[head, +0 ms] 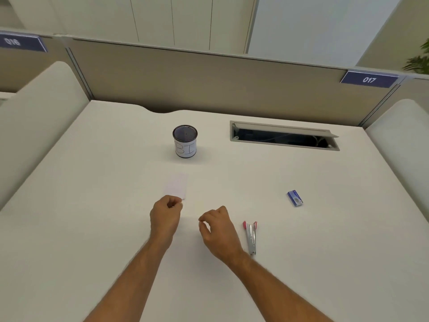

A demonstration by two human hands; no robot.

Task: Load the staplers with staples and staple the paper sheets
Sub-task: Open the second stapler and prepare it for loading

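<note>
Two hands over worktop (92, 228): left hand (165, 216) pinches paper sheets (176, 186) below cup (185, 141) lettered "BI", right hand (217, 227) loosely curled, empty, beside opened stapler (251, 237); staple box (294, 198) right; partition sign (369, 79) "017".

White desk (92, 228) with cup (185, 141), paper slip (177, 185), stapler (251, 237), staple box (294, 198).

We list a white desk (92, 228) with an open cable tray (284, 135) near its far edge. Beige partitions (209, 77) enclose it at the back; padded white side panels (41, 117) flank it. We note blue plates 016 (21, 43) and 017 (369, 79), white cabinets (174, 19) beyond, and a plant (420, 61) at right. Lighting is even.
</note>
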